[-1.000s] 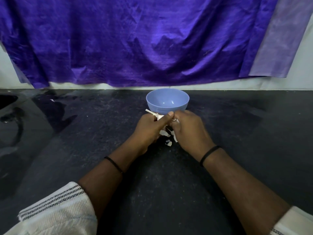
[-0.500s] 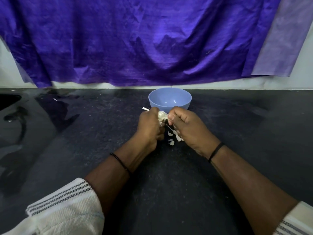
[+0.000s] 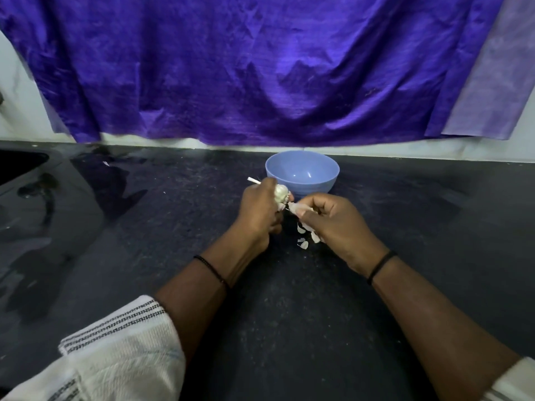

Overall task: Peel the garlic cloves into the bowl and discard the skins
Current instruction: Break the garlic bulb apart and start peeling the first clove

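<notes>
Garlic: papery white bulb (image 3: 280, 195), lumpy and ridged, with a thin pale stalk (image 3: 253, 180) poking out toward 10 o'clock; it sits in the left hand, just in front of the bowl.
Left hand: left hand (image 3: 257, 214) has its fingers curled tight round the bulb, so only the top of the bulb shows.
Right hand: right hand (image 3: 335, 224) at 3 o'clock from the bulb; thumb and fingertips pinch a dry pale flake of skin (image 3: 299, 209) whose tip reaches almost to the bulb.
Skins: small curled white scraps (image 3: 307, 237) lie on the counter under the right hand, at 5 o'clock from the bulb.
Bowl: smooth blue plastic bowl (image 3: 302, 175), round, rim unbroken; what I can see of its inside holds nothing; it stands at 12 o'clock of the hands, near the back edge.
Counter: dark speckled stone counter (image 3: 173, 227), glossy and reflective to the left, scuffed matt in the middle; broad open surface at 3 and 9 o'clock of the hands.
Back edge: pale wall strip under a wrinkled purple cloth (image 3: 246, 68) with a sheen, hanging down almost to the counter.
Wrists: thin black bands on both, white woven sleeves with black stitched stripes.
</notes>
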